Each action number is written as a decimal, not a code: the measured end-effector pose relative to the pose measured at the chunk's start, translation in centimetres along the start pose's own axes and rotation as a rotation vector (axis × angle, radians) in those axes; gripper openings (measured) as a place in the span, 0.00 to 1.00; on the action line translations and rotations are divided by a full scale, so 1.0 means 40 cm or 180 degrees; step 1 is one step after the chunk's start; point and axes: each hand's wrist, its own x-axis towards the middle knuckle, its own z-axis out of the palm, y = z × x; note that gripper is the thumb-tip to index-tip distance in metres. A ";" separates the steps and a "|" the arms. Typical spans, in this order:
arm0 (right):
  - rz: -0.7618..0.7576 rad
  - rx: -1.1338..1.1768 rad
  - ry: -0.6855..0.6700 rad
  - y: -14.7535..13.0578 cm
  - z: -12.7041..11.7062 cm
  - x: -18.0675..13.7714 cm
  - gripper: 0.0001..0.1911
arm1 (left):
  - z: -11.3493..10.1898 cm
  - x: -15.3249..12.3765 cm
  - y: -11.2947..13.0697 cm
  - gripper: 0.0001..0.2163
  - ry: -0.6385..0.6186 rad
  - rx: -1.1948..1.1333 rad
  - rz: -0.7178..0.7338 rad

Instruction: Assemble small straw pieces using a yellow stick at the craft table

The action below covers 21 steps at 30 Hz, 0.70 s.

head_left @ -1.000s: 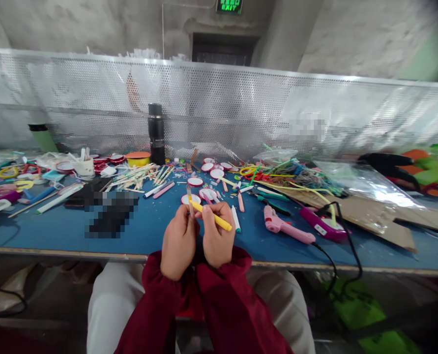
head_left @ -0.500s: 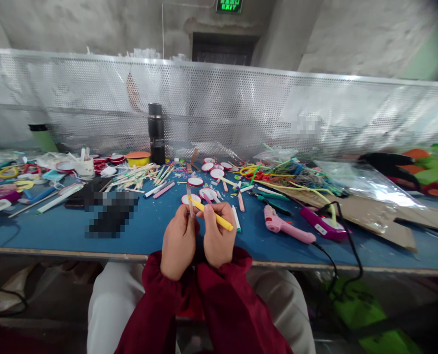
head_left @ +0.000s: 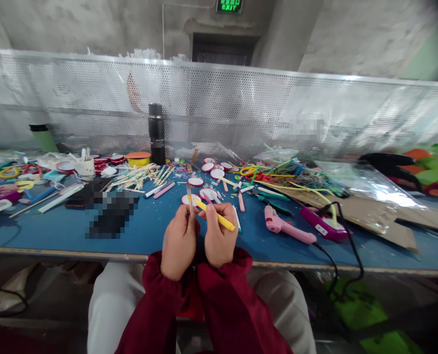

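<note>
My left hand (head_left: 179, 242) is closed on a thin, flat, pale stick (head_left: 189, 200) that stands nearly upright, its upper end brownish. In my right hand (head_left: 219, 241) is a yellow marker pen (head_left: 224, 222), slanting with its tip up and left, a short distance from the stick. Both hands are close together over the front edge of the table. Just beyond them lie small round white discs with red rims (head_left: 195, 182), and a white pen with a green end is partly hidden behind my right hand.
A pink glue gun (head_left: 288, 230) with a black cable lies to the right, near a purple power strip (head_left: 324, 223). A black bottle (head_left: 157, 135) stands at the back. Wooden sticks (head_left: 139, 176), coloured cords (head_left: 296, 172) and cardboard (head_left: 369, 216) spread over the blue table (head_left: 141, 243).
The yellow marker's tip has drawn slightly right, away from the stick, as my right hand shifted a little to the right. My left hand is nearly still.
</note>
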 end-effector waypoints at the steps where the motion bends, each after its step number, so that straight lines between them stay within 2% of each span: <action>1: 0.0002 0.0014 -0.0005 0.000 0.000 0.000 0.14 | 0.000 0.000 0.000 0.13 0.0004 0.0012 -0.0005; 14: -0.0008 0.0069 0.0124 0.007 -0.006 -0.003 0.16 | 0.002 0.000 -0.001 0.12 0.0046 -0.0041 0.0027; 21: -0.0088 0.0156 0.0003 0.002 -0.006 -0.004 0.15 | 0.000 -0.001 0.001 0.13 0.0009 0.0121 0.0058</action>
